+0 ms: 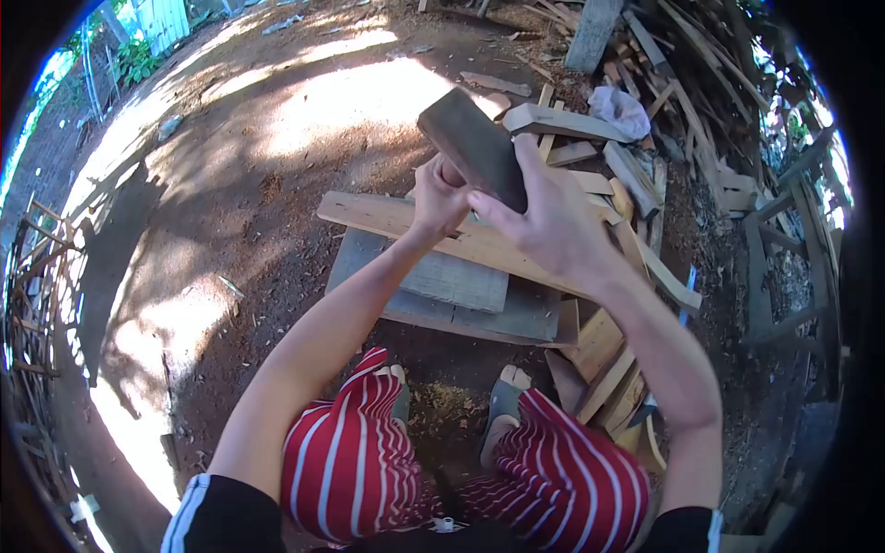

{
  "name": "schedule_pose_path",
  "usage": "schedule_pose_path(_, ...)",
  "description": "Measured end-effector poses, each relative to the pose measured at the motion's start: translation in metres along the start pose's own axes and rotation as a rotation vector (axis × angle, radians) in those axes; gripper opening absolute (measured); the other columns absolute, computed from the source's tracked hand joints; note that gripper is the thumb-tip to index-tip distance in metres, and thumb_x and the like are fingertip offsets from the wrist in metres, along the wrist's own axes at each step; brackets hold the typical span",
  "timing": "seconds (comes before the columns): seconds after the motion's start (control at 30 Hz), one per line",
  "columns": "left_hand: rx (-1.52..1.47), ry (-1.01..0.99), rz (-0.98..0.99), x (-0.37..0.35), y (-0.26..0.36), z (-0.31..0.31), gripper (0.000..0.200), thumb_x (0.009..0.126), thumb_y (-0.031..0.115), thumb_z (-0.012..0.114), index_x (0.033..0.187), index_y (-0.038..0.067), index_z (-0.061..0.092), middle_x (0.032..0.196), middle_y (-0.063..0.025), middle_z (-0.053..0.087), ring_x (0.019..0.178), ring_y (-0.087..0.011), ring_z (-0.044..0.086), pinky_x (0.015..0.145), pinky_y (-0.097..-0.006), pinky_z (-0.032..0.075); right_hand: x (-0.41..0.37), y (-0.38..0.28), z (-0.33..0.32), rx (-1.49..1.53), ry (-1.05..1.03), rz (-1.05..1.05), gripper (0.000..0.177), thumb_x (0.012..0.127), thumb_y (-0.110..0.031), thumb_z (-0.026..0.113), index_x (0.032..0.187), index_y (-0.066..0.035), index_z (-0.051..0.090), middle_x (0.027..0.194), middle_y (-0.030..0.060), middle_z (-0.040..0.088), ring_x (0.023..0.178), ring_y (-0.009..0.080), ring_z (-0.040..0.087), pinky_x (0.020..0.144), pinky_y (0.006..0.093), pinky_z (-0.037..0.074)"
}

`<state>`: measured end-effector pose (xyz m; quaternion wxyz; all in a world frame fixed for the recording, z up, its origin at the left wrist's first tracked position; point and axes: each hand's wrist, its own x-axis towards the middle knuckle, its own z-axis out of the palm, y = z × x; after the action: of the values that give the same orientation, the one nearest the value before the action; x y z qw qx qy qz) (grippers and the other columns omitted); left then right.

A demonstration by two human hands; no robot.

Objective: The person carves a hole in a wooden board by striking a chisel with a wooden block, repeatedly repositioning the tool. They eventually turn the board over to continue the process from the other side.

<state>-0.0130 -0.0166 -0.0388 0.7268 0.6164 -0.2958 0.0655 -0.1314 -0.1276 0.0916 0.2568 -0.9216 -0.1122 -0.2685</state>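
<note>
A dark, brownish-grey rectangular block [475, 147], seemingly wood, is held up tilted above the low bench [415, 309]. My right hand [553, 217] is closed on its right side, with the thumb along the lower end. Close by its lower left edge is my left hand [441, 194], fingers curled in; the block partly covers them, and what they hold is hidden. Below both hands a long pale board [378, 214] lies across the bench. Nearer me, a shorter grey plank [452, 281] rests on the bench top.
Several loose boards and offcuts [608, 369] are heaped right of the bench. Farther back are a white plastic bag [619, 112], a post [595, 37] and a large wood pile [710, 74]. A wooden frame [784, 267] stands at the right. Sunlit dirt ground [359, 106] stretches ahead.
</note>
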Motion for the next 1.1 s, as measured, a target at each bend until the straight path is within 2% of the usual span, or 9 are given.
schedule_pose_path(0.13,-0.003,-0.019,-0.055,0.002,-0.017,0.005,0.014,0.077,0.007,0.069,0.087,0.000,0.063,0.078,-0.0023,0.065,0.075,-0.0056,0.056,0.069,-0.0261,0.049,0.029,-0.044,-0.048,0.101,-0.103,0.128,0.051,0.086,-0.039,0.067,0.116,0.000,0.053,0.085,0.0171,0.068,0.075,0.0256,0.068,0.067,0.0364,0.051)
schedule_pose_path(0.27,-0.005,-0.015,0.005,-0.004,-0.012,0.003,0.014,0.077,0.006,0.068,0.088,-0.001,0.063,0.080,-0.0023,0.065,0.076,-0.0052,0.056,0.069,-0.0255,0.049,0.012,-0.031,-0.019,0.297,0.319,-0.051,0.058,0.083,-0.046,0.068,0.111,0.002,0.053,0.097,0.0234,0.065,0.083,0.0327,0.067,0.072,0.0408,0.052)
schedule_pose_path(0.33,-0.058,-0.025,0.098,-0.003,-0.005,0.001,0.014,0.077,0.007,0.068,0.088,0.000,0.063,0.080,-0.0025,0.065,0.076,-0.0052,0.056,0.069,-0.0254,0.048,-0.010,0.013,0.017,-0.167,-0.065,-0.023,0.056,0.083,-0.042,0.068,0.108,0.005,0.050,0.080,0.0228,0.067,0.069,0.0327,0.069,0.062,0.0410,0.054)
schedule_pose_path(0.43,-0.142,-0.031,0.021,-0.007,-0.005,0.007,0.016,0.077,0.009,0.069,0.090,0.001,0.064,0.081,-0.0031,0.066,0.076,-0.0056,0.056,0.070,-0.0248,0.048,0.018,-0.027,-0.035,-0.054,-0.169,0.153,0.055,0.084,-0.040,0.067,0.108,0.005,0.049,0.082,0.0239,0.067,0.072,0.0375,0.069,0.065,0.0438,0.053)
schedule_pose_path(0.57,0.044,-0.056,-0.140,-0.002,-0.008,0.003,0.012,0.076,0.005,0.069,0.083,-0.001,0.060,0.074,0.0001,0.062,0.071,-0.0050,0.053,0.066,-0.0258,0.047,0.019,-0.026,-0.021,0.339,0.329,-0.001,0.050,0.085,-0.043,0.066,0.102,0.002,0.052,0.079,0.0204,0.064,0.077,0.0339,0.066,0.069,0.0399,0.050)
schedule_pose_path(0.7,-0.065,-0.056,-0.021,0.006,-0.010,0.007,0.016,0.075,0.008,0.072,0.079,0.000,0.058,0.071,0.0011,0.059,0.067,-0.0051,0.052,0.062,-0.0262,0.046,0.010,0.011,-0.006,-0.132,-0.299,0.125,0.057,0.085,-0.044,0.064,0.106,0.008,0.051,0.080,0.0227,0.066,0.067,0.0306,0.069,0.059,0.0377,0.053)
schedule_pose_path(0.87,0.065,-0.015,-0.226,0.015,-0.016,-0.015,0.018,0.076,0.012,0.072,0.073,0.002,0.057,0.065,-0.0006,0.058,0.062,-0.0070,0.054,0.056,-0.0265,0.045,-0.023,0.039,0.019,0.544,-0.100,0.584,0.068,0.082,-0.051,0.064,0.114,0.008,0.048,0.082,0.0214,0.066,0.056,0.0249,0.066,0.055,0.0334,0.052)
schedule_pose_path(1.0,0.040,0.060,-0.227,0.028,-0.021,-0.016,0.021,0.077,0.014,0.070,0.068,0.002,0.054,0.061,-0.0008,0.056,0.055,-0.0079,0.053,0.050,-0.0272,0.042,-0.084,0.116,0.079,0.160,-0.117,0.373,0.069,0.081,-0.051,0.065,0.118,0.005,0.047,0.084,0.0213,0.067,0.061,0.0279,0.067,0.060,0.0372,0.053)
schedule_pose_path(1.1,0.040,0.138,-0.229,0.036,-0.028,-0.019,0.021,0.076,0.014,0.068,0.066,0.003,0.054,0.055,-0.0012,0.054,0.046,-0.0087,0.050,0.043,-0.0264,0.039,-0.108,0.103,0.085,0.272,-0.504,0.869,0.068,0.080,-0.051,0.066,0.119,0.001,0.047,0.088,0.0239,0.067,0.078,0.0376,0.068,0.071,0.0437,0.053)
